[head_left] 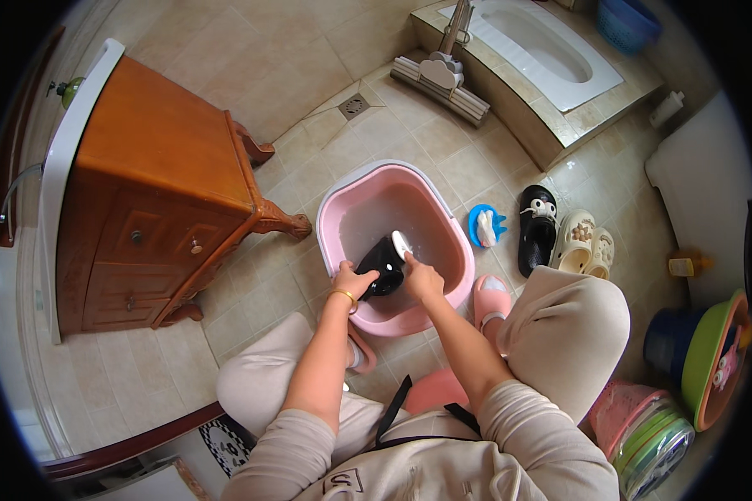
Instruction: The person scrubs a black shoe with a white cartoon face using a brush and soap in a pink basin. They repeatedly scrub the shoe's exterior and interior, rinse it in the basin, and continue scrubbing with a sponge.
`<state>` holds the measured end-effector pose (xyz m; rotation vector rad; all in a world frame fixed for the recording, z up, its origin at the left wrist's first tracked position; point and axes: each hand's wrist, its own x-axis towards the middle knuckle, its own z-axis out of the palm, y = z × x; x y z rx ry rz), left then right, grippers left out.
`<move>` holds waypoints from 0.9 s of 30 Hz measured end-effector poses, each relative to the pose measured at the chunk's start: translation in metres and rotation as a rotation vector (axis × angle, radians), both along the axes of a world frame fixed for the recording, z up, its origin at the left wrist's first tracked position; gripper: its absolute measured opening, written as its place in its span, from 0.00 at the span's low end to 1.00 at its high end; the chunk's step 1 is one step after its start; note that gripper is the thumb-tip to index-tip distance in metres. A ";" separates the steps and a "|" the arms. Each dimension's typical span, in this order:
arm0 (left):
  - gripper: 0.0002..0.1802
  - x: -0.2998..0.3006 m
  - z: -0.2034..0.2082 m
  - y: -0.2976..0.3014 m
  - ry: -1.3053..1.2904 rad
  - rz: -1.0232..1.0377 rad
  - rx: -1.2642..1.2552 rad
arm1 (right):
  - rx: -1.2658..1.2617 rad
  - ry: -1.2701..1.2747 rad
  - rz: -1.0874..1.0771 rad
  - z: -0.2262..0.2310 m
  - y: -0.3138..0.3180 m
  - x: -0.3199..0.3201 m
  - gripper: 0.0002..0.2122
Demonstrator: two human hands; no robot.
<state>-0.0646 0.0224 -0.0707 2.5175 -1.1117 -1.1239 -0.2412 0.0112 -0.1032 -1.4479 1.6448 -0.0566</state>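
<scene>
A pink basin point(462, 259) with cloudy water in it stands on the floor between my feet. My left hand point(353, 281) grips a glossy black clog point(383, 260) low inside the basin, close to its near left wall. In my right hand point(424, 279) is a small white brush point(401, 244), held against the clog's upper right side. The brush's bristles are hidden. A blue soap dish point(498, 224) with a whitish piece of soap point(485, 227) lies on the tiles right of the basin.
Another black clog point(538, 230) and a cream pair point(575, 238) sit at the right. An orange-brown wooden cabinet point(163, 159) stands left. Beyond the basin, a sponge mop point(443, 79) leans by the raised squat toilet point(551, 50). Stacked basins point(702, 359) fill the lower right.
</scene>
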 end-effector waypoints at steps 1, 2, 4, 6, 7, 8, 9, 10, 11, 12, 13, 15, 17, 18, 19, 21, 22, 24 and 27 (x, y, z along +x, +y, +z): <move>0.45 0.005 -0.005 -0.002 0.013 -0.022 0.012 | 0.011 0.016 -0.015 -0.005 -0.004 -0.003 0.21; 0.47 -0.005 0.002 -0.005 0.080 -0.075 0.082 | 0.023 0.029 -0.101 -0.016 -0.008 -0.010 0.20; 0.49 -0.023 0.006 -0.006 0.126 -0.109 0.098 | 0.048 0.007 -0.273 -0.028 -0.011 -0.020 0.19; 0.58 -0.024 -0.009 0.001 0.003 -0.223 0.143 | 0.086 -0.036 -0.322 -0.022 -0.014 -0.019 0.19; 0.62 -0.029 -0.013 0.005 -0.044 -0.290 0.174 | 0.043 -0.088 -0.311 -0.020 -0.012 -0.019 0.19; 0.66 -0.031 -0.020 0.007 -0.147 -0.332 0.243 | 0.000 -0.139 -0.299 -0.017 -0.010 -0.017 0.18; 0.66 -0.029 -0.027 0.010 -0.118 -0.303 0.223 | -0.045 -0.189 -0.288 -0.014 -0.007 -0.014 0.18; 0.66 -0.024 -0.036 0.010 -0.088 -0.275 0.200 | -0.070 -0.148 -0.282 -0.007 -0.005 -0.008 0.16; 0.66 -0.017 -0.043 0.012 -0.063 -0.240 0.178 | -0.081 -0.136 -0.219 0.003 -0.002 -0.003 0.17; 0.64 -0.010 -0.051 0.011 -0.047 -0.200 0.159 | -0.121 -0.111 -0.123 0.014 0.001 0.002 0.18; 0.63 -0.002 -0.057 0.011 -0.032 -0.156 0.141 | -0.159 -0.086 -0.026 0.028 0.005 0.009 0.18; 0.60 -0.005 -0.051 0.005 -0.030 -0.091 0.112 | -0.297 -0.019 0.119 0.045 0.013 0.017 0.18; 0.43 -0.032 -0.006 -0.004 -0.151 -0.074 0.232 | -0.303 -0.029 0.275 0.066 0.016 0.018 0.19; 0.40 -0.021 -0.016 0.001 -0.071 -0.079 0.173 | -0.342 -0.026 0.314 0.073 0.024 0.027 0.20; 0.37 -0.014 -0.013 0.004 0.008 -0.083 0.117 | -0.377 -0.025 0.353 0.076 0.032 0.033 0.21; 0.32 -0.019 -0.014 0.007 -0.081 -0.041 0.082 | -0.304 0.031 0.335 0.078 0.025 0.034 0.23; 0.38 -0.021 -0.013 0.008 -0.142 -0.063 0.055 | -0.281 0.054 0.309 0.075 0.017 0.030 0.24; 0.44 -0.027 -0.010 0.008 -0.209 -0.140 0.069 | -0.283 0.094 0.259 0.053 0.000 0.022 0.25; 0.44 -0.034 -0.005 0.016 -0.154 -0.226 0.039 | -0.391 0.211 0.077 0.017 -0.031 0.008 0.25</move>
